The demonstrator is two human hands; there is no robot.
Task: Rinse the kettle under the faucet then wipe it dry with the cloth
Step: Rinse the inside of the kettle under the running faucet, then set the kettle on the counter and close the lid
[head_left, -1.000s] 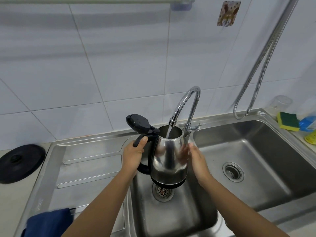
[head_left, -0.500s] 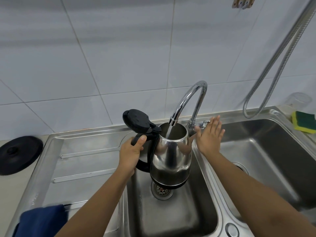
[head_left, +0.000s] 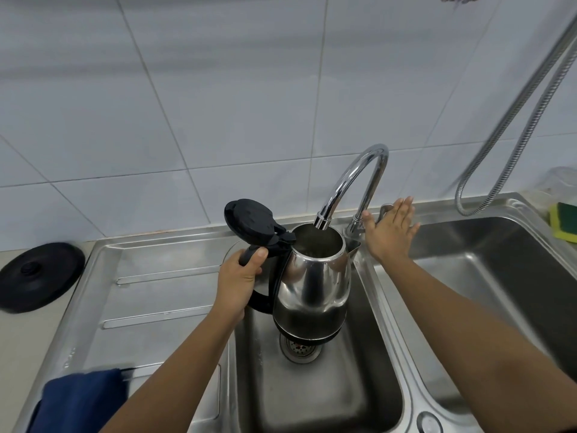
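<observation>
At the far left, a round black base [head_left: 40, 276] lies flat on the worktop [head_left: 18, 354], just beside the steel drainboard [head_left: 150, 295]. On the near left corner of the drainboard, a dark blue cloth [head_left: 78, 401] lies crumpled, partly cut by the edge of the view.

The left hand [head_left: 239, 284] has its fingers [head_left: 257, 256] wrapped around the black handle of the kettle [head_left: 312, 285], with the thumb on top. The kettle is held upright in the air over the left sink basin [head_left: 327, 395], above the drain [head_left: 299, 348]. Its black lid [head_left: 249, 221] stands open, tilted back to the left. The mouth of the kettle is directly below the outlet of the curved chrome faucet [head_left: 352, 182] (I cannot tell if water is running).

The right hand [head_left: 392, 234] is flat and open, the fingers [head_left: 402, 209] stretched and slightly spread, holding nothing. It is at the foot of the faucet, just beside the small lever; whether it touches the lever I cannot tell.

More to the right is the second sink basin [head_left: 487, 270], a metal hose [head_left: 515, 120] hanging along the tiled wall [head_left: 218, 104], and a green and yellow sponge [head_left: 563, 221] on the rim.
</observation>
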